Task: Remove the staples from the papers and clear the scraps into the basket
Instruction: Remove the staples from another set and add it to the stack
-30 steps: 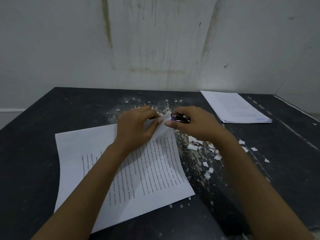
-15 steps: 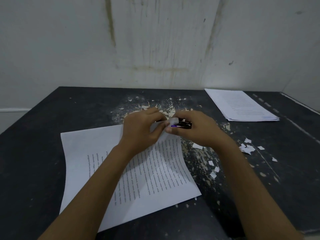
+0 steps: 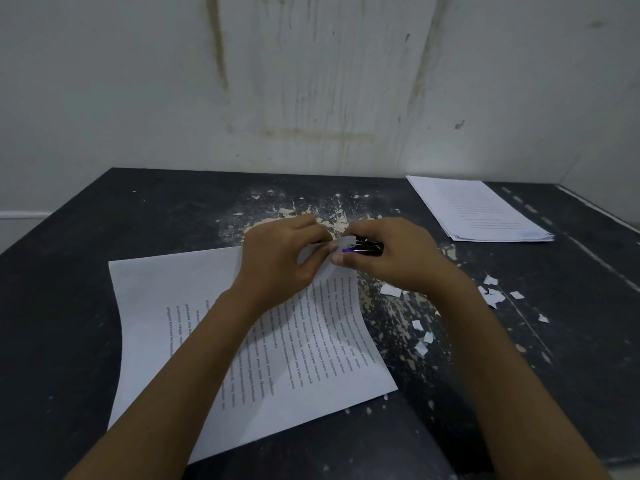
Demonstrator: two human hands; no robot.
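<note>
A: Which step are we at?

B: We are taking out a staple. Our left hand pinches the far corner of the papers, and our right hand grips the black-and-purple remover at that corner.

A: And next?

B: We think a steady pull, so the corner does not tear. The scraps lie on the table to the right, near another stack. We see no basket.
</note>
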